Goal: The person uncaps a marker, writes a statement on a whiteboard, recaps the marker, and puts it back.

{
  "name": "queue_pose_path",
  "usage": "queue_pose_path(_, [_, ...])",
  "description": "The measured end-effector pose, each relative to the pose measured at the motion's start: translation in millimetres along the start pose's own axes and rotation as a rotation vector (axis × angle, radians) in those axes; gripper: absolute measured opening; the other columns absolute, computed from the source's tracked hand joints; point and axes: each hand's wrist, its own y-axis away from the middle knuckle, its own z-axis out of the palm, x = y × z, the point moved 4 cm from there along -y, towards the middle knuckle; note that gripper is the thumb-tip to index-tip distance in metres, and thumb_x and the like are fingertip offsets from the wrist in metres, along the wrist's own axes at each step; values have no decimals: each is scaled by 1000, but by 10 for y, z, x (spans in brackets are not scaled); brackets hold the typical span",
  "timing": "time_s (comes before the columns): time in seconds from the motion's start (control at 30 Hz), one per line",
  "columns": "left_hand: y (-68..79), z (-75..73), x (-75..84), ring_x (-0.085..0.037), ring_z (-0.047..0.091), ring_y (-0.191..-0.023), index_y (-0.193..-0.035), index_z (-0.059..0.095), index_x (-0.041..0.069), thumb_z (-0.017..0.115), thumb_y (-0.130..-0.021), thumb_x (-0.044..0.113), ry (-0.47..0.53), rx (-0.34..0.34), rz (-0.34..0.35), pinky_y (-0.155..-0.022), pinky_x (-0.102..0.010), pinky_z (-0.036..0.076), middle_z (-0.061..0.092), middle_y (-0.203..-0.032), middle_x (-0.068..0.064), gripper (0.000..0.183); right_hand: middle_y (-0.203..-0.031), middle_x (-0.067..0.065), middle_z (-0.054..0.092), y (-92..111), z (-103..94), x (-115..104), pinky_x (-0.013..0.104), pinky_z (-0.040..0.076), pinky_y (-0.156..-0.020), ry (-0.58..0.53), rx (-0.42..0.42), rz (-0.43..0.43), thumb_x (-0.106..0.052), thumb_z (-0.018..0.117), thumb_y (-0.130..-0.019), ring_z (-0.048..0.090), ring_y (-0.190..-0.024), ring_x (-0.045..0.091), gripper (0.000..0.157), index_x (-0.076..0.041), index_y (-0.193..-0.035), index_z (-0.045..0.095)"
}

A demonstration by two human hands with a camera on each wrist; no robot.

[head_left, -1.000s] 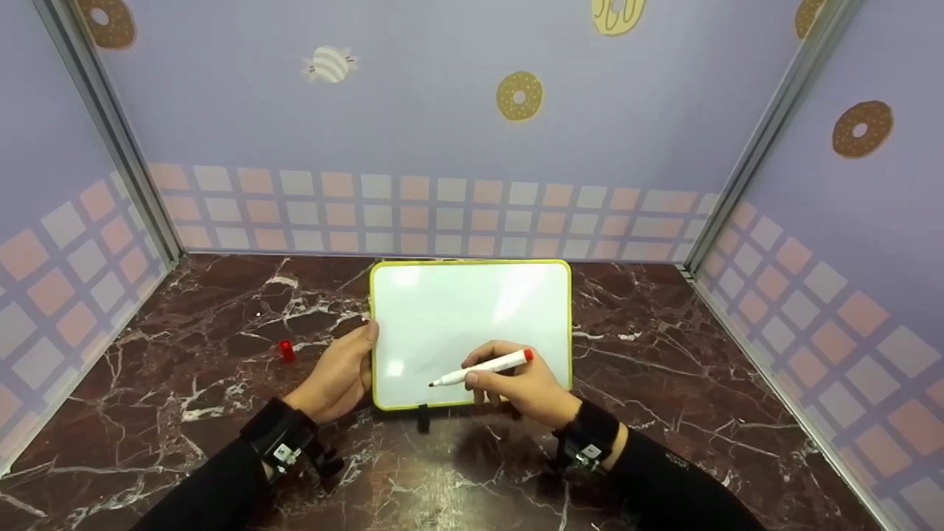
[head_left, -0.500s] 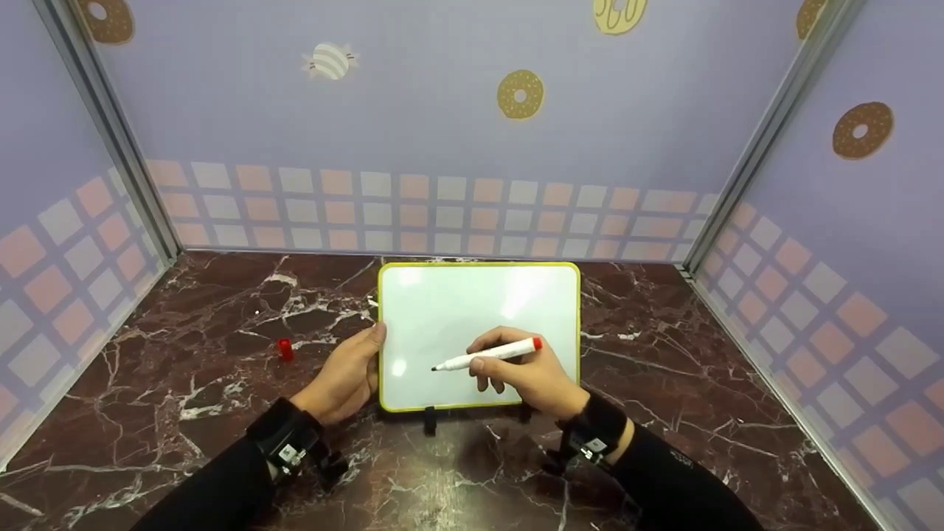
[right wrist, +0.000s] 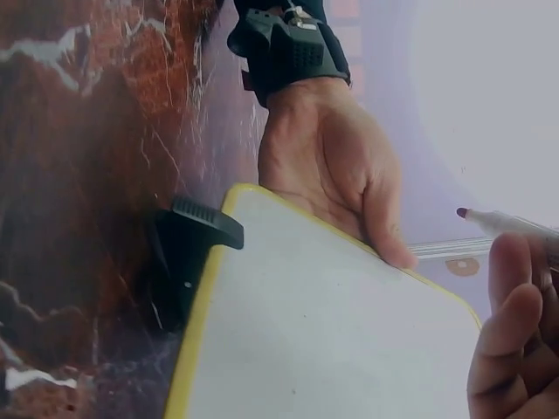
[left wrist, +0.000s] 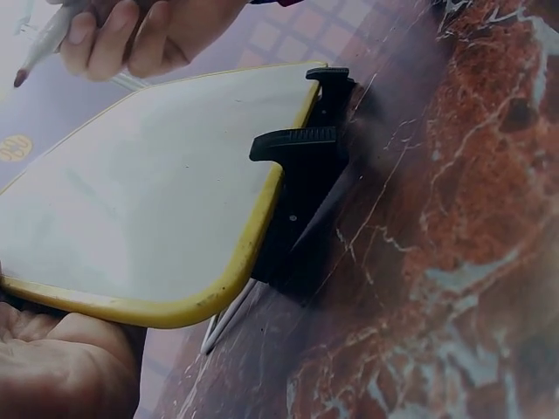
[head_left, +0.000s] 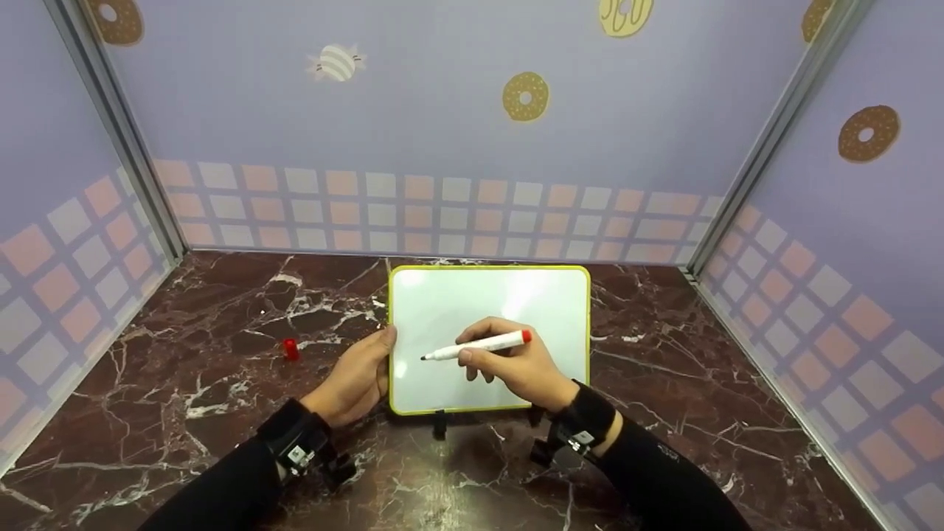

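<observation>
A small whiteboard [head_left: 435,310] with a yellow frame leans back in black clip feet [left wrist: 301,148] on the table. My left hand [head_left: 354,383] holds its left edge, thumb at the front of the frame and fingers out of sight behind. Between the thumb and fingers of my right hand [head_left: 520,369] is a white marker [head_left: 442,353] with a red end. Its dark tip is bare and points left; in the right wrist view the marker tip [right wrist: 463,212] stands off the board's surface. No marks show on the board.
A loose red marker cap [head_left: 290,349] stands on the dark marbled table [head_left: 184,442], left of the left hand. Lilac walls [head_left: 413,110] with printed doughnuts and pink-and-white checks enclose the back and sides. A thin white support [left wrist: 227,319] shows behind the board.
The whiteboard and left hand have shifted slightly right in the head view. My right hand has raised the marker a little, its tip now higher and further left over the board.
</observation>
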Motion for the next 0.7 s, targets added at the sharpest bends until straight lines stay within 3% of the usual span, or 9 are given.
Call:
queue_pose_path(0.1, [4,4,-3,-31,69,-134,-168,32,-6,33,-124,40,-4,-2,-3,-110,-54,59,63,-153,-24,64,-90,38,70,-38,5,-4,22,53,-59,58,8,-13,-2,74,-106,74,-75,15,17,9,-120,72])
queue_pose_path(0.33, [11,11,-4,-33,69,-134,-169,30,-6,31,-124,42,-1,-28,-5,-110,-55,60,65,-150,-21,65,-95,17,78,-107,12,23,24,57,-64,216,22,-52,-1,75,-106,76,-78,21,17,4,-121,74])
queue_pose_path(0.53, [21,6,6,-31,70,-132,-167,30,-8,32,-124,41,-5,-17,-2,-110,-53,60,65,-149,-23,65,-97,12,78,-169,33,38,30,63,-72,304,23,-117,0,76,-105,78,-81,24,16,3,-120,75])
queue_pose_path(0.7, [26,0,12,-30,71,-130,-167,31,-9,33,-124,39,-12,-2,-2,-109,-52,60,66,-148,-24,64,-96,9,80,-232,58,34,28,61,-67,358,44,-164,-1,80,-102,76,-79,19,15,2,-117,77])
